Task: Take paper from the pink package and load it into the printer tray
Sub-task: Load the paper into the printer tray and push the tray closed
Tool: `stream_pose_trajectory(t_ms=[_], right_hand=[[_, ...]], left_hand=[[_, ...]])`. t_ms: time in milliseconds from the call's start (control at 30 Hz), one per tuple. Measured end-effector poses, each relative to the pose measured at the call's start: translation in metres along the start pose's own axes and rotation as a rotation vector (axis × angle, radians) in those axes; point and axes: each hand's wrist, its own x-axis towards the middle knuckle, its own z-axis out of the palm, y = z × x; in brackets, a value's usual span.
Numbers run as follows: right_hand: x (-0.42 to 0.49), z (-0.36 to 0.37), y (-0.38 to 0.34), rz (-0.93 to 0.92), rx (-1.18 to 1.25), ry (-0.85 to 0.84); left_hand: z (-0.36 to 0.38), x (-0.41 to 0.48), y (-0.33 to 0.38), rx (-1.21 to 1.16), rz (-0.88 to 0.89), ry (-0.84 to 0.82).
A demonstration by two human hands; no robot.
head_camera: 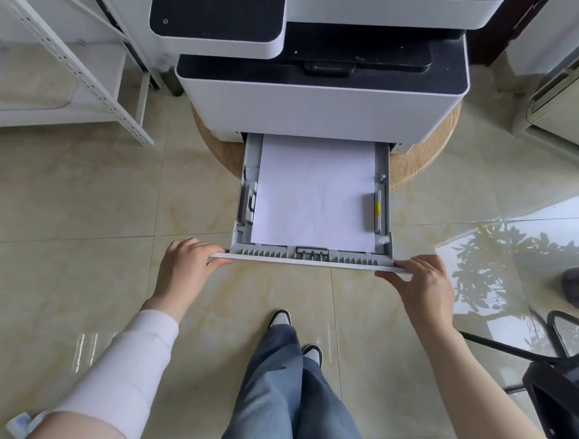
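The white and black printer [317, 110] stands on a round wooden stool. Its grey paper tray [247, 197] is pulled out toward me, and a stack of white paper [316, 194] lies flat inside it between the side guides. My left hand [186, 267] grips the left end of the tray's white front panel [306, 262]. My right hand [424, 283] grips the right end of the same panel. The pink package is not in view.
A white metal shelf unit [71, 60] stands at the left. At the lower right is a black chair [560, 398], and an appliance [569, 109] stands at the upper right. My legs and shoes are on the glossy tiled floor [79, 242] below the tray.
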Motion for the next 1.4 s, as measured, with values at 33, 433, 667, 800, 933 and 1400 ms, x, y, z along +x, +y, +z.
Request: stream_pose_trajectory(t_ms=[33,433,667,800,933,1400], right_hand=[[0.001,-0.002,0.0,-0.007,0.0,0.017],[0.077,0.023,-0.009,0.074,0.182,0.201],[0.148,0.048,-0.003,0.131,0.442,0.275],[0.178,0.049,0.005,0.128,0.521,0.202],[0.189,0.054,0.014,0.057,0.616,0.128],[0.211,0.071,0.003,0.219,0.746,0.332]], left_hand=[[-0.004,0.001,0.0,-0.001,0.012,0.022],[0.021,0.084,-0.019,-0.053,0.095,0.307],[0.041,0.151,-0.025,-0.634,-0.14,0.449],[0.049,0.182,-0.037,-0.816,-0.029,0.481],[0.05,0.194,-0.039,-0.955,-0.035,0.421],[0.058,0.22,-0.028,-1.067,-0.097,0.627]])
